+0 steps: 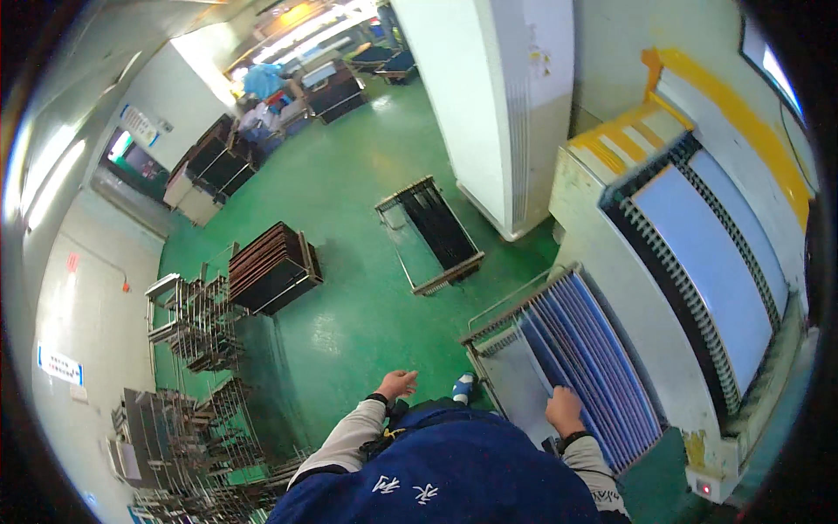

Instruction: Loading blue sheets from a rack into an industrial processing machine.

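Blue panels [594, 362] in rack [515, 310]; right hand [564, 410] at leftmost.

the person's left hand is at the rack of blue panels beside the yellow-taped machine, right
Not quite: the head view shows it is the right hand at the rack of blue panels beside the yellow-taped machine. The left hand is away from it, seen against the green floor.

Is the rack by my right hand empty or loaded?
Loaded: blue panels stand close together in the rack, with your right hand at their left side. I can't tell whether it's completely full.
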{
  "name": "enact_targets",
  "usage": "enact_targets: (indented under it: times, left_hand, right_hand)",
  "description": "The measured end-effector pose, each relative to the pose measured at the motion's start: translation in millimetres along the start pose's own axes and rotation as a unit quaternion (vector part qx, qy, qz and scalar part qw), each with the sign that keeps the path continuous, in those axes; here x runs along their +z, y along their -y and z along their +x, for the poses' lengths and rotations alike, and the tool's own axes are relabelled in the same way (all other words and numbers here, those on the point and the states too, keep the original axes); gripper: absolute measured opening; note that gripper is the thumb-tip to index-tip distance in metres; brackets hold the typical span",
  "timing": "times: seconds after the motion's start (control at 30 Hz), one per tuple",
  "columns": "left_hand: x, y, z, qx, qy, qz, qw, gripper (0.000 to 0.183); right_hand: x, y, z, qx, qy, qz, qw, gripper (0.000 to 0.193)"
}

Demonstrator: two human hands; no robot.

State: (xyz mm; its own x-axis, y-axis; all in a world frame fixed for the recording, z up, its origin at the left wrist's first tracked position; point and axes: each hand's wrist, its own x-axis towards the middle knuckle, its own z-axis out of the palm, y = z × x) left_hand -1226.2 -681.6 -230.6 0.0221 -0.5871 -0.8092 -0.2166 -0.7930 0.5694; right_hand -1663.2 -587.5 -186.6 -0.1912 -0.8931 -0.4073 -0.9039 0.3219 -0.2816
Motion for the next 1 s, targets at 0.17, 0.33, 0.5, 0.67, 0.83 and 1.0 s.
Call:
enact_targets:
  times: [0.17, 0.33, 0.5, 0.67, 0.83, 1.0]
  left_hand:
    - [-11, 18, 13, 0.006, 0.02, -0.008, 1.0, 0.042]
    - [-11, 21, 18, 0.01, 0.026, -0.009, 1.0, 0.038]
    - [-8, 18, 20, 0.009, 0.01, 0.022, 1.0, 0.039]
    - [-8, 12, 23, 0.011, 0.015, 0.044, 0.999, 0.04]
    - [-1, 10, 42, 0.017, 0.029, 0.051, 0.998, 0.044]
    - [9, -10, 26, 0.022, 0.035, 0.073, 0.996, 0.043]
  right_hand:
    - [21, -12, 18, 0.011, 0.004, -0.043, 0.999, 0.018]
    - [8, -15, 10, -0.001, -0.045, -0.064, 0.997, 0.014]
    - [-42, -3, -18, -0.007, -0.067, -0.072, 0.995, 0.009]
    - [-80, -9, -40, 0.01, -0.164, -0.022, 0.986, 0.014]
    - [-137, -38, -63, -0.057, -0.344, 0.054, 0.936, 0.022]
    - [-197, -59, -95, 0.134, -0.402, 0.402, 0.812, 0.025]
